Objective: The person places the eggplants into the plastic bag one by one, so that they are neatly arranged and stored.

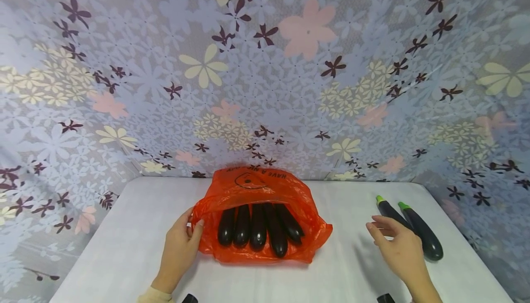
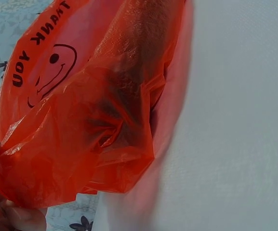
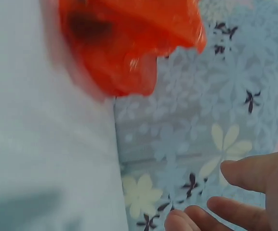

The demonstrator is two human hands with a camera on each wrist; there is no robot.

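A red plastic bag (image 1: 265, 183) lies on the table with its mouth facing me, and several dark eggplants (image 1: 258, 229) sit side by side inside. My left hand (image 1: 181, 243) pinches the bag's left rim between thumb and fingers. In the left wrist view, the fingertips grip the thin film beside a printed smiley face (image 2: 57, 67). To the right, my right hand (image 1: 399, 247) hovers with relaxed, slightly bent fingers and holds nothing. It partly covers two more eggplants (image 1: 422, 231) with green stem ends. The right wrist view shows its thumb (image 3: 249, 173) apart from the fingers.
A white-covered table (image 1: 136, 220) carries everything. Behind and at both sides stands floral fabric (image 1: 265, 86), meeting the table's back edge close behind the bag. Two small black objects (image 1: 386, 298) show at the bottom edge of the head view.
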